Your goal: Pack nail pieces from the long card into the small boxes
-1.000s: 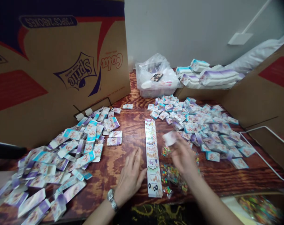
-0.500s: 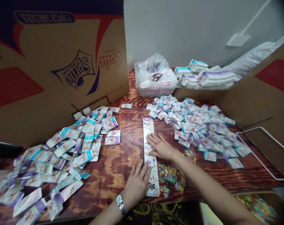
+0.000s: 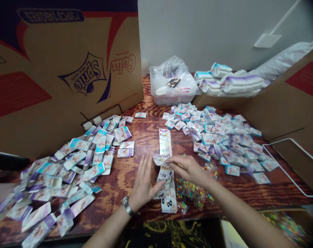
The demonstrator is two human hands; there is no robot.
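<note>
A stack of long printed paper strips (image 3: 165,143) with rows of small coloured pictures lies lengthwise on the table in front of me. The top paper strip (image 3: 158,159) is lifted and bent near its middle. My right hand (image 3: 191,169) pinches that strip from the right, fingers curled. On the left side, my left hand (image 3: 144,184), with a metal watch at the wrist, has its fingers stretched out beside the bend. Its thumb reaches over the lower part of the strip. Small clear bags of colourful bits (image 3: 192,193) lie just right of the stack, under my right forearm.
Small printed boxes (image 3: 76,160) are heaped at the left, and another heap of small boxes (image 3: 220,137) spreads at the right. A large carton (image 3: 68,69) stands behind on the left. A plastic tub (image 3: 171,100) and packed bundles (image 3: 241,82) sit at the back.
Both hands were lying flat on the strips. Now the top strip is raised and bent, the right hand pinches it, and the left hand has shifted up and left.
</note>
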